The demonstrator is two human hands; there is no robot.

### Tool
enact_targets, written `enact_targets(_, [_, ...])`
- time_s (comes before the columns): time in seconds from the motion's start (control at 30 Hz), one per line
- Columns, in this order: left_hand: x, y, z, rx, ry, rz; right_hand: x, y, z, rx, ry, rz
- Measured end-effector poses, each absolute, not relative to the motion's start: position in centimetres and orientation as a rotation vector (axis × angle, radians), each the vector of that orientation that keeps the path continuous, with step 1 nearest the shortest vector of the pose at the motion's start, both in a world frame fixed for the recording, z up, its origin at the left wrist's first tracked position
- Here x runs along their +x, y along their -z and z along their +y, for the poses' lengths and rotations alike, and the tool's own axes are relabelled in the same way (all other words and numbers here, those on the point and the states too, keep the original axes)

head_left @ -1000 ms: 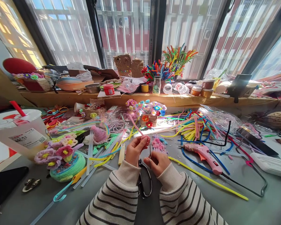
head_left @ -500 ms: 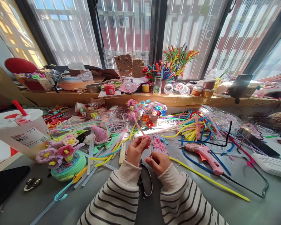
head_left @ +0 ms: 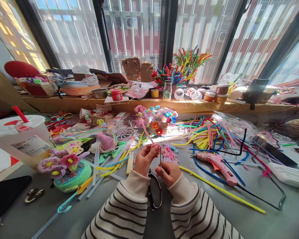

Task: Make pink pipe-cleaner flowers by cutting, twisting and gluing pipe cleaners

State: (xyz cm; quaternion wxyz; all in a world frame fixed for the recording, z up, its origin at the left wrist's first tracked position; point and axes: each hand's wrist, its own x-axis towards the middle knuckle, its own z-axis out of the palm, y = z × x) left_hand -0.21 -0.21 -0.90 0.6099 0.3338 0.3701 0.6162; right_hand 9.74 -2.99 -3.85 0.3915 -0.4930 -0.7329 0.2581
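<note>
My left hand (head_left: 147, 160) pinches a pink pipe cleaner (head_left: 146, 133), whose free length rises up and to the left from the fingertips. In my right hand (head_left: 169, 172) a slim metal tool (head_left: 160, 156) stands upright, its tip beside the pink end; its handle is hidden in the fingers. Just behind the hands lies a heap of pink and blue fuzzy clippings (head_left: 170, 153). Below, between my wrists, rests a black and silver looped object (head_left: 155, 192) that I cannot name.
A pink glue gun (head_left: 218, 164) and a yellow pipe cleaner (head_left: 224, 189) lie to the right. Leftward are a turquoise pot of fuzzy flowers (head_left: 73, 176), clear glue sticks (head_left: 96, 159) and a drink cup (head_left: 27, 142). A small flower basket (head_left: 158, 127) stands beyond my hands.
Hardly anything differs. The metal tool and my right fingers have shifted very slightly; the left hand keeps its pinch on the pink pipe cleaner.
</note>
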Motion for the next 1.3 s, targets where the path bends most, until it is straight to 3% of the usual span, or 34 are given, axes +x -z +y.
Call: enact_targets(1.3, [-0.5,0.9,-0.2,0.849,-1.458,0.917,11.2,3.2,-2.7,-1.420,-0.572,-1.986])
